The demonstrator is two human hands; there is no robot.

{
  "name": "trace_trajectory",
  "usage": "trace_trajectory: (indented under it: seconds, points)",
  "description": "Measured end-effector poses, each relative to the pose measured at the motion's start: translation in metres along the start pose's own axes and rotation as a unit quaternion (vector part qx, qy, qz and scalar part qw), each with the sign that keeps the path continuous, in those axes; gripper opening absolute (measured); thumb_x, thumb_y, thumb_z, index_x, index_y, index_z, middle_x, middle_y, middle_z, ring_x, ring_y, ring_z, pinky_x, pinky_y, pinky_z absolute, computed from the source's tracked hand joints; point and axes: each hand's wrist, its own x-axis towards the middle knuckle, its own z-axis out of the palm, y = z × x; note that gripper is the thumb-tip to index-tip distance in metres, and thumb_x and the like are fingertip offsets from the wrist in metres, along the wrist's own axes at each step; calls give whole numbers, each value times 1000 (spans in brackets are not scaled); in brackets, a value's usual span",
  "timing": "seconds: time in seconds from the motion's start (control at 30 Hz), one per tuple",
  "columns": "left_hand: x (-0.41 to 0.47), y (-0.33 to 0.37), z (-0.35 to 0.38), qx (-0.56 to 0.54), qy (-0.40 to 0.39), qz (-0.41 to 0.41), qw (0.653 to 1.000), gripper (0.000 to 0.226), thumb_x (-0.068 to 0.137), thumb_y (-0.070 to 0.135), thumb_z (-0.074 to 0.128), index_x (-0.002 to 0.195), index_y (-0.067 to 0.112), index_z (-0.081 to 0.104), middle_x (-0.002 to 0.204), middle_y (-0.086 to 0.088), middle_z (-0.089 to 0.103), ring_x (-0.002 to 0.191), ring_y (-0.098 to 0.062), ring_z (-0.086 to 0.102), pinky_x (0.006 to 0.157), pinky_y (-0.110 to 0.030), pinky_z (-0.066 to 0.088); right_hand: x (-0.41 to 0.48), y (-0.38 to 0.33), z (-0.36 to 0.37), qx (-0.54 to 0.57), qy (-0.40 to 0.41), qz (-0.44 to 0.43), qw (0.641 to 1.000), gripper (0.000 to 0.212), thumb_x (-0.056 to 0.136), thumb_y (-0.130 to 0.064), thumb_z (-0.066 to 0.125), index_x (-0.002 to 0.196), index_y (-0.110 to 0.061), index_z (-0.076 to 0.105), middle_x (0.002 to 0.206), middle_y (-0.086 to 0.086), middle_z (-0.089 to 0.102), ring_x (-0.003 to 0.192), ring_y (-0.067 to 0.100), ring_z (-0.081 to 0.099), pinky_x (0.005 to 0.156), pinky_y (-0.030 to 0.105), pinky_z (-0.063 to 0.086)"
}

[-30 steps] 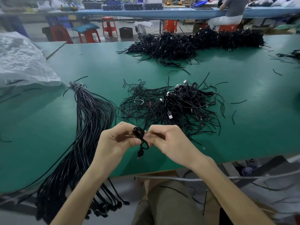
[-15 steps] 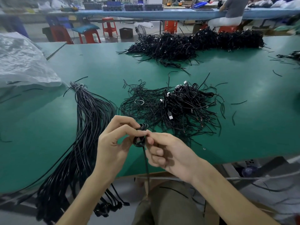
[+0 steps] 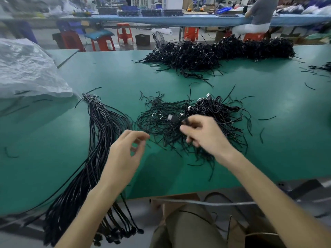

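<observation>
Cable (image 3: 174,118) pinched in right hand (image 3: 203,136) above pile (image 3: 217,111), long axis left-right, plug end pointing left; left hand (image 3: 123,155) loosely curled, empty.

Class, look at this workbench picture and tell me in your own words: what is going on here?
A person seated at a green worktable is working with black cables. The right hand grips a small coiled cable above the middle pile of coiled cables and loose ties. The left hand hovers beside it, fingers loosely curled, apparently holding nothing. A long bundle of straight cables lies at the left and hangs over the table's near edge.
</observation>
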Motion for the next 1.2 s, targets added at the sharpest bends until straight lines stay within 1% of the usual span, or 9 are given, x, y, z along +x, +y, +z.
trace_trajectory:
  seconds: [0.1,0.17,0.27,0.4,0.57,0.67,0.77,0.97,1.2]
  points:
    - [7,-30,-6,178,-12,-91,980,28,100,18,62,128,12,62,120,0,57,111,-18,54,97,-35,48,40,4,-21,-159,115,-57,979,24,97,-22,68,115,-7,68,105,8,62,73,14,68,67,16,52]
    - [10,-45,-9,267,-40,-137,953,40,100,24,62,135,5,56,129,-13,53,119,-31,48,103,-41,41,63,15,-28,-253,128,-37,958,33,99,-25,65,126,-6,63,117,12,55,94,25,61,86,32,49]
    - [10,-54,-11,322,-65,-139,934,42,99,25,64,134,2,56,127,-17,52,116,-35,48,101,-43,42,84,35,-30,-323,126,-2,938,37,103,-25,59,134,-6,56,128,13,51,97,32,59,81,41,47]
    - [11,-59,-17,331,-63,-142,931,36,98,26,67,124,3,61,120,-18,53,110,-37,50,95,-44,44,94,50,-40,-369,159,24,915,27,105,-18,55,128,-4,55,131,13,47,80,23,50,66,36,38]
    - [13,-56,-20,341,-52,-139,928,24,97,27,68,105,5,61,105,-14,58,99,-32,53,85,-40,44,92,44,-50,-351,143,62,923,40,105,-31,54,138,-9,48,134,13,40,81,30,53,71,39,40]
    - [15,-51,-20,362,-46,-128,922,22,97,27,68,97,6,62,92,-11,60,83,-29,54,71,-36,39,83,38,-42,-374,155,43,913,46,105,-23,52,148,-12,37,139,17,37,84,32,56,79,45,47]
    - [18,-49,-22,379,-45,-135,915,22,99,27,66,92,6,62,89,-9,60,76,-29,56,65,-37,40,73,35,-27,-406,155,13,901,56,102,-8,53,152,-13,29,142,19,33,103,34,53,96,53,45]
    - [19,-37,-22,344,-25,-140,928,20,100,19,63,97,-2,63,99,-18,61,86,-39,59,75,-43,44,53,26,-1,-477,165,-75,860,73,95,-4,60,157,-8,23,159,22,21,149,37,20,124,53,16]
    - [19,-24,-33,291,11,-103,951,17,96,19,67,85,9,59,91,-4,54,80,-25,48,74,-39,40,18,-9,63,-342,-26,-258,903,63,100,-9,58,157,-14,32,158,3,38,148,16,27,126,33,15]
